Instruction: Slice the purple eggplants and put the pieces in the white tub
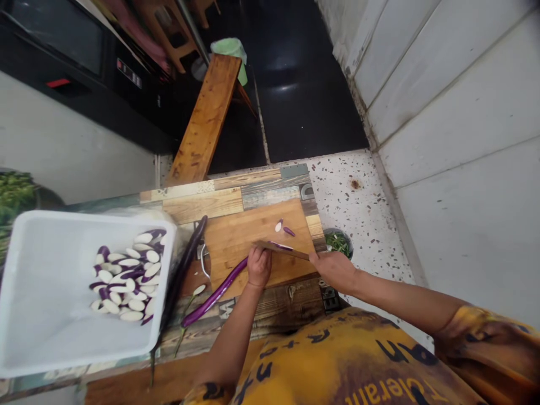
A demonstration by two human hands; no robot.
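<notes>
My left hand (259,265) is closed on the end of a long purple eggplant (217,295), holding it against the wooden cutting board (236,233). The eggplant's other end reaches past the board's edge onto the table. In my right hand (335,270) is the handle of a knife (291,251), whose blade lies across the board right beside my left fingers. Two eggplant slices (289,231) rest on the board beyond the blade. The point where blade and eggplant meet is partly hidden by my fingers.
On the left stands a white bin (46,292) with many eggplant slices. Darker whole eggplants (185,261) lie between bin and board. A cut stem end (199,290) is near the board. A container of green scraps (338,242) sits on the floor; a wooden bench (206,121) stands beyond the table.
</notes>
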